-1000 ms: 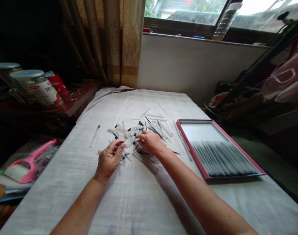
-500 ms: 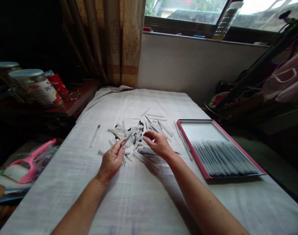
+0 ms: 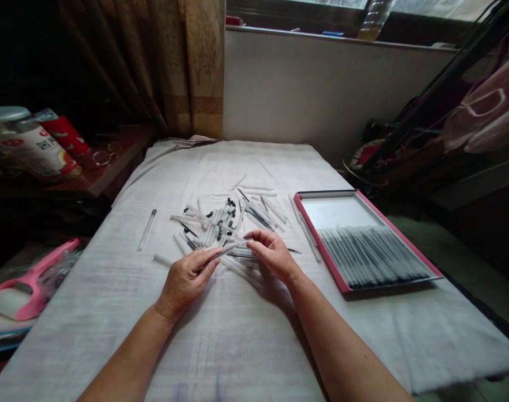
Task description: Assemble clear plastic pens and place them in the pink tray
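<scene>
Now my left hand (image 3: 187, 276) and right hand (image 3: 273, 254) have drawn back from the pile (image 3: 221, 220), fingers pinched on what looks like one tube (image 3: 228, 249) between them.

From my remote seat I see the left hand (image 3: 186, 277) pinching a thin clear tube (image 3: 228, 249) by one end, and the right hand (image 3: 273, 254) has curled fingertips at the other end, though I cannot tell whether they grip it. Both hands hover over the white cloth (image 3: 238, 340), just in front of a loose pile of tubes (image 3: 221, 222). A red-rimmed tray (image 3: 317, 241) to the right holds a neat row of tubes.
</scene>
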Demonstrator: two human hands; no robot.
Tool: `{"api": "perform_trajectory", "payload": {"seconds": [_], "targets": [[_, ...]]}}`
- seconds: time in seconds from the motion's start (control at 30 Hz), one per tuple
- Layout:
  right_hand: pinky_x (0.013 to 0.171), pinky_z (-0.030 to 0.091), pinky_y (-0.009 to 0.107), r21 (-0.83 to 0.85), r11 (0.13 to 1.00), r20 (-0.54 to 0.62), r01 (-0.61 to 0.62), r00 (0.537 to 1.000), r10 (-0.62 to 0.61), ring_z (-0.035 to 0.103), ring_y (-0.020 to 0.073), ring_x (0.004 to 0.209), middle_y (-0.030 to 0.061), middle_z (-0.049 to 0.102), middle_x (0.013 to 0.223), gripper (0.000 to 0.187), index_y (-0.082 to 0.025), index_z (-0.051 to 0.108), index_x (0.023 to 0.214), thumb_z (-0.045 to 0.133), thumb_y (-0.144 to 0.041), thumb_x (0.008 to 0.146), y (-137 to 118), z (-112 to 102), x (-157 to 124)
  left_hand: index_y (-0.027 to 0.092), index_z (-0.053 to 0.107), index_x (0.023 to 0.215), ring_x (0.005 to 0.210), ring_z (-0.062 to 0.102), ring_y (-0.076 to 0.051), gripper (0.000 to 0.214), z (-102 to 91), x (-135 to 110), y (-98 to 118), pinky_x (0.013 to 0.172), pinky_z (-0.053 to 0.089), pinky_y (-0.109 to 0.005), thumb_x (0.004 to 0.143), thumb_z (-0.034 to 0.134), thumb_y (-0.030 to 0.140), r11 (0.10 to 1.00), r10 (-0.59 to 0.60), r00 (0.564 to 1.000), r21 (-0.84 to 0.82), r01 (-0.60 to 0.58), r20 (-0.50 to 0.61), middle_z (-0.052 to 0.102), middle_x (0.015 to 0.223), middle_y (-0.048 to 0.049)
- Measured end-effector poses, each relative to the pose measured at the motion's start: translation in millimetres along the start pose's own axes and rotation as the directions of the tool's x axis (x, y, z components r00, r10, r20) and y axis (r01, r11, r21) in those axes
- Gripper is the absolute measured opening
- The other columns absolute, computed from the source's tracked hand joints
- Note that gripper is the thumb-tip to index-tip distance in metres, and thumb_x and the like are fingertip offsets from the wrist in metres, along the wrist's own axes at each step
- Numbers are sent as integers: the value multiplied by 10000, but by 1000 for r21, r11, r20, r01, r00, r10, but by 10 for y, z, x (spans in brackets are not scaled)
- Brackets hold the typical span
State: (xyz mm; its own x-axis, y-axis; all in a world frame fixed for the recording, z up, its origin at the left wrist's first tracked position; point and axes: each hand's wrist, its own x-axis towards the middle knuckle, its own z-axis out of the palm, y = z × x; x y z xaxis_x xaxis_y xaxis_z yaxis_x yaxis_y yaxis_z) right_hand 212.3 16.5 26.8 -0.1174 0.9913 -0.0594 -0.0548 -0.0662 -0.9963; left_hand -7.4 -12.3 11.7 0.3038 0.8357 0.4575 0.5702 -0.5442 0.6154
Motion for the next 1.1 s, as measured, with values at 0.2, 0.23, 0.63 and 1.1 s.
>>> {"api": "perform_trajectory", "payload": {"seconds": [0.2,0.23,0.63,1.1], "targets": [[624,382,254,-61,998,94,-5,996,11,490,104,630,-13,621,729,241,-172,691,868,681,-345,701,32,-6,-39,234,695,1156,894,710,-162,270,-2,-17,1,832,555,-249,921,571,280,998,37,999,44,-39,35,750,990,-46],[635,392,256,-71,997,111,-11,994,19,503,107,641,-9,632,738,250,-169,698,877,689,-349,704,30,-9,-47,232,692,1161,885,708,-159,272,-2,-20,6,828,555,-248,924,567,279,998,45,998,48,-47,44,748,985,-47],[432,278,177,64,973,198,-221,959,205,497,62,484,13,683,662,355,-144,726,836,773,-446,655,-62,-51,-72,196,675,1156,822,691,-141,255,13,-9,71,735,545,-217,945,540,248,985,154,987,72,-157,43,727,900,-51],[387,238,159,78,961,227,-265,943,242,522,55,454,8,673,629,392,-133,708,842,773,-465,645,-52,-12,-80,189,672,1165,764,686,-128,262,16,-7,94,702,535,-196,942,540,221,979,192,981,66,-194,39,711,860,-40]]}}
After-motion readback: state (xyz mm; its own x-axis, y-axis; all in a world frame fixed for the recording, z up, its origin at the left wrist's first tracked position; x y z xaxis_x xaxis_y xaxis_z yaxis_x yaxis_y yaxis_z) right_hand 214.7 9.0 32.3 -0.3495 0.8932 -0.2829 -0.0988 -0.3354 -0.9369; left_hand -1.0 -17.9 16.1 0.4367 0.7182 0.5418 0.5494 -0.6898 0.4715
